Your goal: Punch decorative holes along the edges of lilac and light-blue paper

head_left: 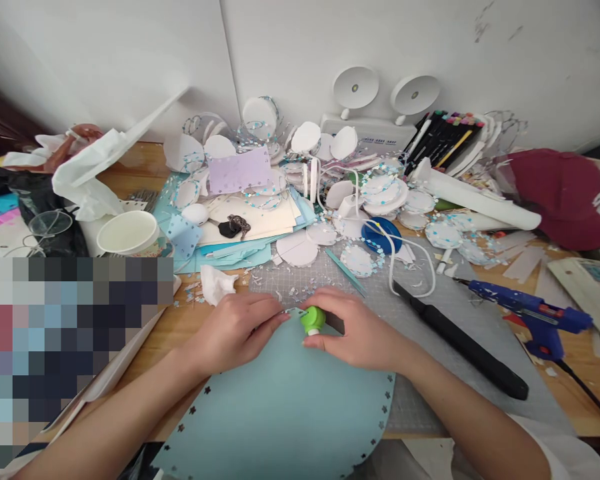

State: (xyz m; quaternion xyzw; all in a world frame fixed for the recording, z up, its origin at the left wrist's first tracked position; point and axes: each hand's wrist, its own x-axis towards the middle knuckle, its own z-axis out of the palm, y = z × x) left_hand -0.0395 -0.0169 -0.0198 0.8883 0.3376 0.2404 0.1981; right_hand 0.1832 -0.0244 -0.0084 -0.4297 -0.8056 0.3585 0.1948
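A large light-blue paper sheet (pixel 285 407) lies in front of me on a grey cutting mat (pixel 420 347); small star-shaped holes run along its curved edges. My right hand (pixel 357 330) is closed around a small green and white punch (pixel 312 321) set on the sheet's far edge. My left hand (pixel 240 330) pinches that same edge just left of the punch, fingers pressed together on the paper.
A black knife (pixel 460 341) lies on the mat to the right, with a blue glue gun (pixel 530 313) beyond it. White and blue paper discs (pixel 380 193), card sheets and confetti pile up at the back. A paper cup (pixel 128 233) stands left, a maroon cap (pixel 563 193) at right.
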